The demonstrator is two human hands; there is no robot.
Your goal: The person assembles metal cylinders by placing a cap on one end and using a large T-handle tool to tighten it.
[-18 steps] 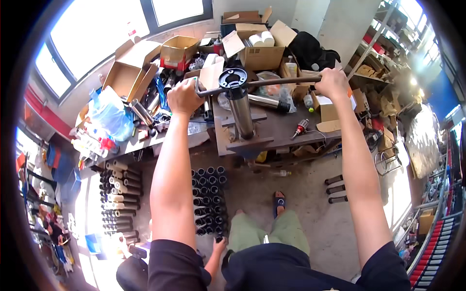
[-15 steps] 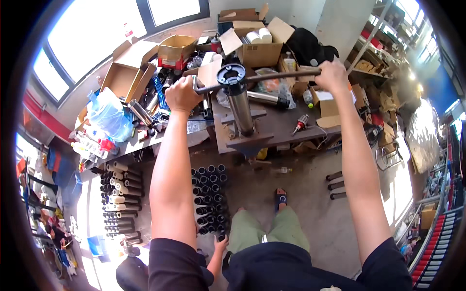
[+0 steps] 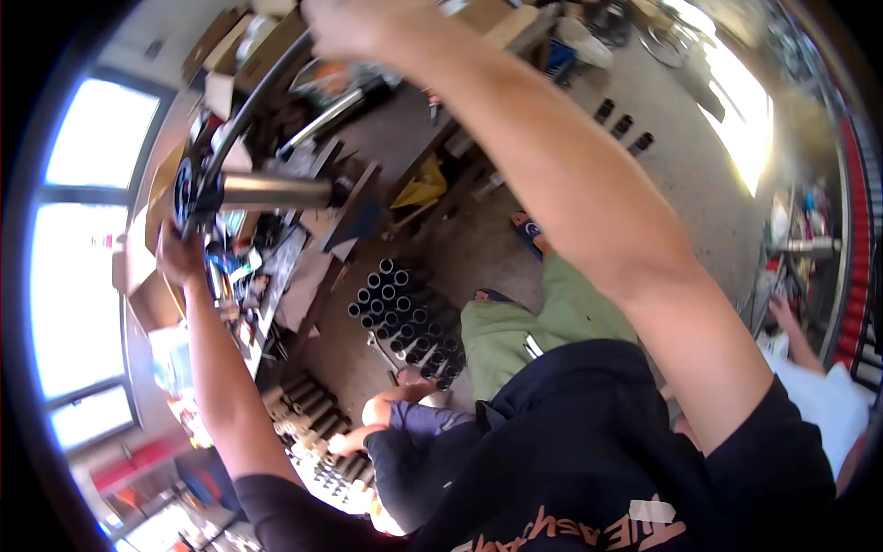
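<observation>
cluttered workbench (image 3: 379, 136) toward ten o'clock, bearing a steel tube (image 3: 276, 191) with a dark bar (image 3: 244, 118) across its head (image 3: 187, 187). grips the bar with left hand (image 3: 179, 256) at nine, right hand (image 3: 354, 28) at eleven, fingers wrapped round. likely heavy, stiff, slick; best held by bar ends.

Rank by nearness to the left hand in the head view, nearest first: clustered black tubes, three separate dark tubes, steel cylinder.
1. Steel cylinder: upper right of the left hand.
2. Clustered black tubes: floor, lower right.
3. Three separate dark tubes: floor, far upper right.
</observation>
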